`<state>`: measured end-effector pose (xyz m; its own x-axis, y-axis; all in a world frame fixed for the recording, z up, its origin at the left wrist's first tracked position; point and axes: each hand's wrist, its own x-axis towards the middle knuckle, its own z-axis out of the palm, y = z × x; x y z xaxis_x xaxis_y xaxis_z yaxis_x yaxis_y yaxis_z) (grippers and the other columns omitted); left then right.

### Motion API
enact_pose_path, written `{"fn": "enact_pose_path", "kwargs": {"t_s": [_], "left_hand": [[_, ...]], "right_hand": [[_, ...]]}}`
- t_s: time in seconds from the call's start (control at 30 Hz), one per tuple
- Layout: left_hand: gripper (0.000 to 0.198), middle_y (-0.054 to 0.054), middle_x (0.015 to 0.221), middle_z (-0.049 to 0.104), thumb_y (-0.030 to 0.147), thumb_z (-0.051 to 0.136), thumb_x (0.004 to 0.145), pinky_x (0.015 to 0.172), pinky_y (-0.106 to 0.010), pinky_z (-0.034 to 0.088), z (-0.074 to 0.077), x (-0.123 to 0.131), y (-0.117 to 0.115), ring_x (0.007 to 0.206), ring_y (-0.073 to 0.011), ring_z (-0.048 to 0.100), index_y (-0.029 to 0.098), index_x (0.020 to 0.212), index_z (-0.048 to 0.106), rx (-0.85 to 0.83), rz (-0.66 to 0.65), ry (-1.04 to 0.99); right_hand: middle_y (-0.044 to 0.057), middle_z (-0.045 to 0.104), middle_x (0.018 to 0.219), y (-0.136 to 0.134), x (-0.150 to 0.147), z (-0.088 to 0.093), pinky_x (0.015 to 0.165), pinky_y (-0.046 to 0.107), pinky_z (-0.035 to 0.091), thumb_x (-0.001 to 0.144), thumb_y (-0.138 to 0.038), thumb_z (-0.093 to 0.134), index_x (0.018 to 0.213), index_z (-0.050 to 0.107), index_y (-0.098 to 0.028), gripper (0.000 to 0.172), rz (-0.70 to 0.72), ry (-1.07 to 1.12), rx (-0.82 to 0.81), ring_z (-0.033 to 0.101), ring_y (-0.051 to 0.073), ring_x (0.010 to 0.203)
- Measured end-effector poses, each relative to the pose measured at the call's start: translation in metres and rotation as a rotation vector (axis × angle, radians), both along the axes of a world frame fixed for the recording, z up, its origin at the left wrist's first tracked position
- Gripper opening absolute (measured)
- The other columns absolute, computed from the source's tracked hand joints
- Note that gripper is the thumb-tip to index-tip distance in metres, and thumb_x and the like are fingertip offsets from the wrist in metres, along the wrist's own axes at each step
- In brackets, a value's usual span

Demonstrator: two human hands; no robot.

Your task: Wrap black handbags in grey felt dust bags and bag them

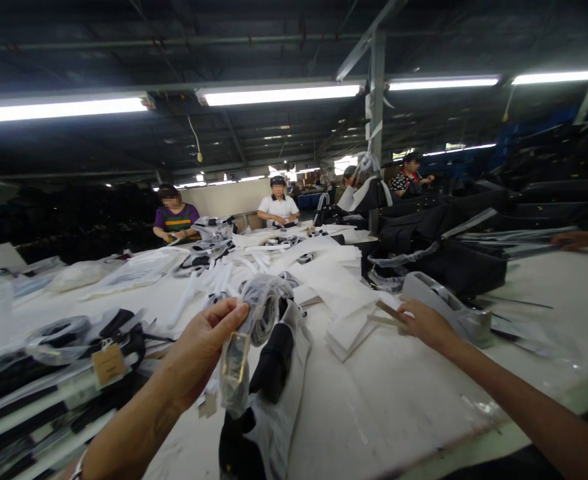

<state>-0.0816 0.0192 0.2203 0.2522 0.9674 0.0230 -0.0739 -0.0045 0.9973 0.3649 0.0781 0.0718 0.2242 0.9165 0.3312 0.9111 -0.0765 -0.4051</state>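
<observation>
My left hand [194, 353] pinches a coiled strap [261, 310] wrapped in clear plastic between thumb and fingers. A gold-coloured rectangular buckle [235, 357] shows through the wrapping below my thumb. Just under and beside the coil lies a black item [274, 363] partly covered in white wrapping; whether it is joined to the strap I cannot tell. Out to the right, my right hand [427, 323] is closed on a flat grey-brown strip [391, 313], over the edge of some white paper sheets [344, 293].
Black straps in plastic [64, 373] pile up at the left, with a brown tag [109, 363] on them. Black bags [439, 253] stand at the right on the white table [374, 400]. Several people work beyond; another person's hand [574, 239] reaches in from the right edge.
</observation>
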Motion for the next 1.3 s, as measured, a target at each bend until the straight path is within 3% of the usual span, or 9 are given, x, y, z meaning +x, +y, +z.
{"fn": "enact_pose_path", "kwargs": {"t_s": [0.07, 0.23, 0.33, 0.43, 0.73, 0.87, 0.97, 1.13, 1.3], "left_hand": [[0.033, 0.001, 0.081, 0.069, 0.051, 0.075, 0.082, 0.069, -0.02, 0.045, 0.001, 0.002, -0.001, 0.07, -0.0117, 0.059, 0.02, 0.094, 0.069, 0.009, -0.011, 0.01], [0.034, 0.001, 0.08, 0.068, 0.052, 0.075, 0.08, 0.074, -0.02, 0.045, 0.007, 0.007, -0.006, 0.077, -0.0138, 0.061, 0.019, 0.086, 0.066, 0.031, 0.053, 0.03], [0.034, 0.0, 0.084, 0.07, 0.051, 0.076, 0.08, 0.074, -0.021, 0.045, 0.011, 0.009, -0.009, 0.079, -0.0147, 0.062, 0.02, 0.089, 0.069, 0.035, 0.059, 0.051], [0.031, 0.0, 0.085, 0.071, 0.05, 0.074, 0.082, 0.074, -0.02, 0.044, 0.013, 0.007, -0.013, 0.079, -0.0137, 0.062, 0.02, 0.09, 0.071, 0.064, 0.039, 0.083], [0.037, -0.001, 0.084, 0.071, 0.054, 0.076, 0.079, 0.072, -0.021, 0.045, 0.016, 0.013, -0.018, 0.076, -0.0144, 0.061, 0.021, 0.095, 0.076, 0.171, 0.047, 0.178], [0.038, -0.002, 0.088, 0.073, 0.054, 0.077, 0.077, 0.077, -0.023, 0.047, 0.019, 0.017, -0.021, 0.086, -0.0184, 0.065, 0.022, 0.097, 0.077, 0.203, 0.06, 0.219], [0.042, -0.003, 0.097, 0.075, 0.055, 0.077, 0.076, 0.085, -0.027, 0.05, 0.019, 0.016, -0.022, 0.097, -0.023, 0.066, 0.022, 0.101, 0.077, 0.224, 0.094, 0.242], [0.042, -0.003, 0.103, 0.075, 0.054, 0.076, 0.077, 0.091, -0.031, 0.051, 0.012, 0.012, -0.018, 0.106, -0.0271, 0.066, 0.023, 0.106, 0.077, 0.289, 0.111, 0.283], [0.034, -0.003, 0.124, 0.069, 0.046, 0.074, 0.081, 0.092, -0.027, 0.051, 0.013, 0.008, -0.017, 0.117, -0.0258, 0.062, 0.027, 0.108, 0.078, 0.463, 0.19, 0.401]], "right_hand": [[0.013, 0.07, 0.116, -0.006, -0.021, 0.014, 0.095, 0.037, 0.046, 0.09, -0.027, 0.049, 0.093, 0.069, -0.02, 0.022, 0.069, 0.089, 0.055, 0.062, 0.03, 0.114], [0.004, 0.068, 0.079, -0.039, -0.105, 0.064, 0.065, 0.028, 0.049, 0.096, -0.054, 0.046, 0.091, 0.065, -0.02, 0.039, 0.453, 0.496, 0.028, 0.063, 0.02, 0.071], [0.0, 0.058, 0.066, -0.064, -0.152, 0.091, 0.052, 0.025, 0.041, 0.09, -0.056, 0.059, 0.089, 0.067, -0.02, 0.037, 0.68, 0.758, -0.104, 0.055, 0.015, 0.058], [-0.001, 0.057, 0.062, -0.074, -0.18, 0.103, 0.049, 0.024, 0.039, 0.089, -0.052, 0.062, 0.091, 0.07, -0.02, 0.033, 0.782, 0.804, -0.179, 0.053, 0.014, 0.056], [-0.002, 0.057, 0.061, -0.057, -0.221, 0.116, 0.051, 0.024, 0.039, 0.086, -0.051, 0.066, 0.085, 0.075, -0.019, 0.033, 0.851, 0.792, -0.124, 0.053, 0.014, 0.057], [-0.002, 0.055, 0.06, -0.049, -0.237, 0.124, 0.054, 0.024, 0.038, 0.085, -0.051, 0.068, 0.077, 0.072, -0.018, 0.034, 0.902, 0.883, -0.124, 0.052, 0.013, 0.058], [-0.003, 0.053, 0.059, -0.046, -0.242, 0.127, 0.057, 0.024, 0.037, 0.085, -0.049, 0.069, 0.07, 0.069, -0.016, 0.036, 0.982, 0.996, -0.149, 0.048, 0.011, 0.059], [-0.002, 0.06, 0.072, -0.049, -0.243, 0.13, 0.07, 0.026, 0.044, 0.079, -0.04, 0.075, 0.084, 0.073, -0.017, 0.024, 1.09, 1.367, -0.344, 0.052, 0.012, 0.069], [0.003, 0.066, 0.086, -0.055, -0.243, 0.135, 0.079, 0.03, 0.048, 0.081, -0.041, 0.069, 0.086, 0.072, -0.017, 0.025, 1.036, 1.439, -0.385, 0.06, 0.016, 0.082]]}}
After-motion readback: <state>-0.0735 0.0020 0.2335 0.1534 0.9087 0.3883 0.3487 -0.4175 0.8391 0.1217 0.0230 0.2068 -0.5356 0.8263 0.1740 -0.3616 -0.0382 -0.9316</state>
